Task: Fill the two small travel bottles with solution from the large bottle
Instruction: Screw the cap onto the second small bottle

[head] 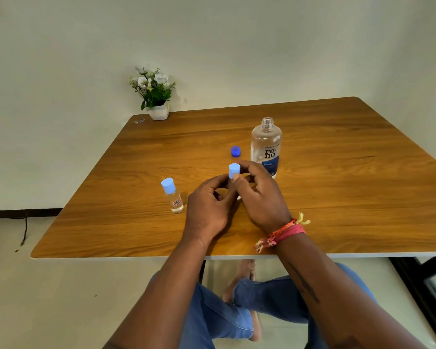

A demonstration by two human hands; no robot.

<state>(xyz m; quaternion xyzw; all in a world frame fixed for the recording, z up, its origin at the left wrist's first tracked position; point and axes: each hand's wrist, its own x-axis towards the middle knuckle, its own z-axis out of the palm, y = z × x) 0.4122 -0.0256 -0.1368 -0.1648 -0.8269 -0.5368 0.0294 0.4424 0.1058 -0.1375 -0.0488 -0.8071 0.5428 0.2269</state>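
Your fingers (235,177) on the right hand (259,197) are curled round the pale blue cap (234,170) of a small clear travel bottle (233,183), thumb and fingertips pinching it from both sides. Your left hand (208,206) wraps the body of that same bottle from the left, so most of the bottle is hidden between your two hands — only the cap and a sliver of clear plastic show. It stands upright near the middle of the brown wooden table (337,197).

Just left of your left hand stands the second small clear bottle with a pale blue cap (172,195), capped, apart from your fingers. Beyond your right hand, the large clear solution bottle with a blue and white label (266,147) stands upright with its neck uncapped; its dark blue screw cap (235,151) lies on the table just to its left.

At the far left corner sits a white pot of white artificial flowers (154,94). A pink and orange thread band (282,233) circles your right wrist.
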